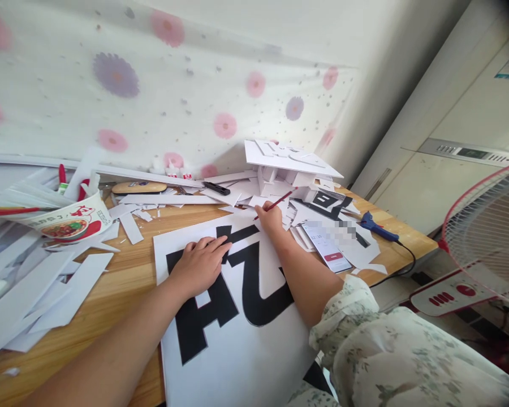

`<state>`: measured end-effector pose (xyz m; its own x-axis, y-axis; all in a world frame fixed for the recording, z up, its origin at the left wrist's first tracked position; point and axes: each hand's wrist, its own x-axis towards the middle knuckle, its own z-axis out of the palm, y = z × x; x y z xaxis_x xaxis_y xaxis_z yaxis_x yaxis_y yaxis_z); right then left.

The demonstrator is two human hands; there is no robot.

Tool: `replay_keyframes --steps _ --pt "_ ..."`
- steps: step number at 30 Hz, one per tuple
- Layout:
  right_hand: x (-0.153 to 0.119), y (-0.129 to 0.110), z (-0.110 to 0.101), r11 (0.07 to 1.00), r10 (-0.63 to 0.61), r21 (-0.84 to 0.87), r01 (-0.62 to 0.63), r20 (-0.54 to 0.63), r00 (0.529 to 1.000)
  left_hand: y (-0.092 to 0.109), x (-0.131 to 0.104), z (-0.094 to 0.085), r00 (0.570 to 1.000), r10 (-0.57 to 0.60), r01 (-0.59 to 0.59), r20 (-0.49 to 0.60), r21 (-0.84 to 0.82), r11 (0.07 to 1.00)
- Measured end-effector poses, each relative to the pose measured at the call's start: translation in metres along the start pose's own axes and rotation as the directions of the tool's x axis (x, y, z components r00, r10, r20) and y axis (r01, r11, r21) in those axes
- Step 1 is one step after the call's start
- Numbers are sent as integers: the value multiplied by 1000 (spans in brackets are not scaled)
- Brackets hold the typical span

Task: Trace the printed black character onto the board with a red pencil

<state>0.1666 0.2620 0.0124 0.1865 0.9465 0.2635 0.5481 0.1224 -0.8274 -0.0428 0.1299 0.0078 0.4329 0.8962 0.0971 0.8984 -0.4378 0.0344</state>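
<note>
A large white sheet (233,350) printed with big black shapes lies on the wooden table (119,282) in front of me. My left hand (199,264) lies flat on the sheet, fingers spread over a black shape. My right hand (270,217) is at the sheet's far edge and grips a thin red pencil (280,201), whose tip touches the sheet near the top.
White offcuts (38,299) pile up at the left, and a stack of cut white pieces (288,169) at the back. A noodle bowl (70,220) holds scraps. A phone (326,246), a blue glue gun (377,229) and a fan (487,237) are at the right.
</note>
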Motion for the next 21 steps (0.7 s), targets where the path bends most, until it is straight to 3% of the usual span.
replay_keyframes --steps 2,8,14,21 --pt "-6 -9 6 995 -48 84 46 23 999 1 0 -1 1000 1 -1 -4 -3 1000" --pt "-30 -23 19 948 -170 311 60 341 925 1 0 -1 1000 -1 1 -18 -5 1000" --pt "-30 -15 20 922 -103 385 -44 352 930 1 -1 -1 1000 2 -2 -21 -17 1000" --pt "-33 -15 21 935 -54 344 -82 369 928 3 -1 -1 1000 0 0 -20 -25 1000"
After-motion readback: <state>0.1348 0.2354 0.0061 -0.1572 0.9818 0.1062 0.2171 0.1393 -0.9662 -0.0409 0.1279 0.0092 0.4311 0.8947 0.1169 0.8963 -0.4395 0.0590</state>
